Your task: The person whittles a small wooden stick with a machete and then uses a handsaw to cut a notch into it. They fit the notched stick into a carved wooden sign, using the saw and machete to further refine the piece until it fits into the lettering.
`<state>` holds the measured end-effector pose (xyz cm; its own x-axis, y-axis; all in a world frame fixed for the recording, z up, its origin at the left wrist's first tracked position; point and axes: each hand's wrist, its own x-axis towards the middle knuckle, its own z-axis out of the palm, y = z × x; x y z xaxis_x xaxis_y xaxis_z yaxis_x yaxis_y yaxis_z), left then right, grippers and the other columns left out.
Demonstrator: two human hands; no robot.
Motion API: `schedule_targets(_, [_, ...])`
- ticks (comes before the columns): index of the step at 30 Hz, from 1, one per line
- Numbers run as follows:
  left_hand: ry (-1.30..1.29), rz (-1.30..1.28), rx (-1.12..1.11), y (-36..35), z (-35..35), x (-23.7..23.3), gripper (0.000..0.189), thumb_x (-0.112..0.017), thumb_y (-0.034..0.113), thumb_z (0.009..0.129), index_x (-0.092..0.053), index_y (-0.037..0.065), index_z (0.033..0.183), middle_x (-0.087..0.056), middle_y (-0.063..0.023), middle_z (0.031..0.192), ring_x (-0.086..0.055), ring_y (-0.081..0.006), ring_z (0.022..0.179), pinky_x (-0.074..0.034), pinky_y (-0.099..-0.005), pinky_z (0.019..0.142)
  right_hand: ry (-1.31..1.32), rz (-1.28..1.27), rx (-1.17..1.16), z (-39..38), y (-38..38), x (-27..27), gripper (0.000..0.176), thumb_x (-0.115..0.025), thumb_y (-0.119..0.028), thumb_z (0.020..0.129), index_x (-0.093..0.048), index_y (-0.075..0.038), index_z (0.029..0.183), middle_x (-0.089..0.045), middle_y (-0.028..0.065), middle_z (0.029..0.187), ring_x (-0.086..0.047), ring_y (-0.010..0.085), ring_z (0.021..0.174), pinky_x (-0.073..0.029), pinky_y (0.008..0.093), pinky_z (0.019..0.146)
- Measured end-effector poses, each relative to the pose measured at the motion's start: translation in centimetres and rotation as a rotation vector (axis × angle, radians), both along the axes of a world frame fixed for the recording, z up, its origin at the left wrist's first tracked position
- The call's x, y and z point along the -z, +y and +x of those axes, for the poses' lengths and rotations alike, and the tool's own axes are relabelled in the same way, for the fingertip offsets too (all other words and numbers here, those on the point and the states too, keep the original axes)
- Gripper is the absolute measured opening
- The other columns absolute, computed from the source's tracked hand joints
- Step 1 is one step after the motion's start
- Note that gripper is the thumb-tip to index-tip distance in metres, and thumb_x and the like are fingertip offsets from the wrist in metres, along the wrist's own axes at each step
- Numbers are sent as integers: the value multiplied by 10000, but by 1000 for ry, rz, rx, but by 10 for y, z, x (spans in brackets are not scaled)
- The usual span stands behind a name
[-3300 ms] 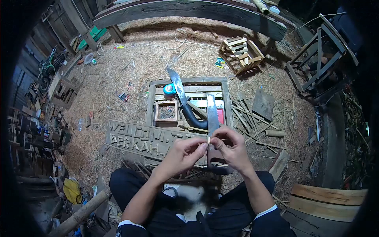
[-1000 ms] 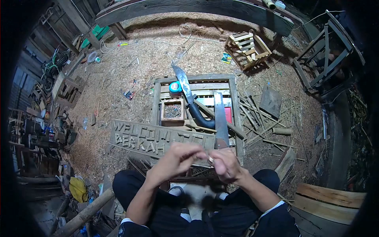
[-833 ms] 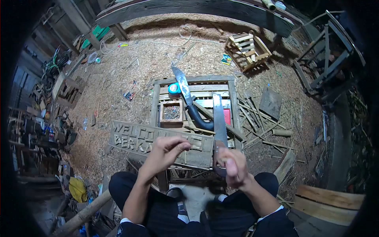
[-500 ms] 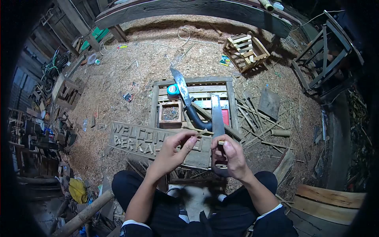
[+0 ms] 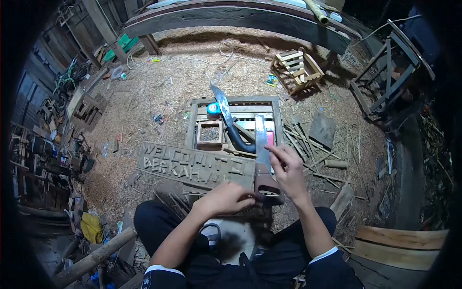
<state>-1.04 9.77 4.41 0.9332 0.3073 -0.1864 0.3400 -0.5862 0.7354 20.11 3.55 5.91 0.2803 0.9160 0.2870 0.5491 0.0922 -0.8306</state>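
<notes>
A hand saw (image 5: pixel 263 156) lies blade away from me, across the edge of a slatted wooden frame (image 5: pixel 276 113). My left hand (image 5: pixel 224 200) is curled low beside the saw's handle, fingertips together; what they hold, if anything, is hidden. Over the right side of the blade, my right hand (image 5: pixel 287 168) has its fingers bent in a pinch, with nothing I can make out between them. Left of the saw rests a wooden sign board (image 5: pixel 192 166) with raised letters made of small wood pieces. A machete (image 5: pixel 225 111) with a black handle lies beyond it.
On the frame are a blue tape measure (image 5: pixel 213 109), a small wooden box (image 5: pixel 210 133) of small bits and a red item (image 5: pixel 269 138). Thin sticks (image 5: pixel 308 139) litter the right side. A slatted crate (image 5: pixel 298 72) stands farther off, before a long beam (image 5: pixel 236 20).
My left hand has dropped down and right toward the saw handle, and the wood sliver it held no longer shows. My right hand has moved from the saw handle up beside the blade.
</notes>
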Motion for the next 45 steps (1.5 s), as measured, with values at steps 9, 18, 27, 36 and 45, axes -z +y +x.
schedule_targets(9, [-233, 161, -365, 4, -20, -8, 290, -668, 258, 960, -711, 54, 1161, -726, -194, 934, -687, -390, 866, -530, -464, 824, -243, 2, -88, -5, -28, 16, 282, -712, -23, 879, -717, -59, 1159, -717, 131, 925, -691, 292, 853, -538, 386, 789])
schedule_targets(18, [-266, 286, -476, -5, -21, 16, 271, -675, 212, 964, -717, 67, 1190, -729, -188, 966, -688, -359, 873, -524, -440, 812, -294, 176, -77, -18, 3, 57, 132, -769, -122, 841, -721, -95, 961, -695, 103, 831, -681, 304, 762, -537, 414, 661])
schedule_targets(27, [-145, 344, -435, 20, -37, 56, 262, -666, 254, 957, -726, 105, 1165, -723, -176, 1029, -654, -366, 1004, -481, -462, 909, -421, 88, -162, -34, -11, 118, 192, -733, -23, 745, -716, -91, 924, -683, 72, 862, -652, 297, 869, -548, 415, 687])
schedule_targets(36, [-195, 402, -361, 45, -39, 92, 268, -729, 208, 890, -713, 76, 1123, -717, -121, 1016, -643, -337, 1019, -485, -446, 882, -492, 210, -287, -52, -5, 151, 207, -677, -21, 716, -701, -99, 906, -683, 24, 916, -654, 240, 871, -559, 370, 676])
schedule_targets(45, [-126, 345, -413, 51, -76, 104, 287, -739, 168, 866, -702, 67, 1132, -687, -135, 1029, -614, -340, 1027, -473, -443, 892, -604, 245, -387, -56, 12, 151, 235, -685, -100, 758, -700, -99, 993, -700, 28, 1026, -656, 222, 929, -541, 356, 711])
